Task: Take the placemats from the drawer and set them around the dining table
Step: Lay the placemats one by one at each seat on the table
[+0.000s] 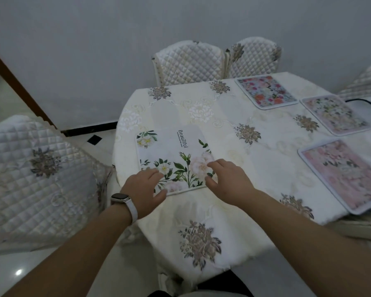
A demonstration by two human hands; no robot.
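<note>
White floral placemat (171,155), cream flowered tablecloth (255,168).

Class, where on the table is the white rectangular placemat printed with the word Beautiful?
In the head view, the white rectangular placemat lies near the table's left edge, under both hands' fingertips, left of the three pink floral mats.

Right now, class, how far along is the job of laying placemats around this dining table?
Done: three pink floral placemats lie flat at the right. In hand: the left hand and right hand rest open on the white "Beautiful" floral placemat, seemingly adjusting it. Left: possibly more places; no spare mats or drawer visible.
</note>
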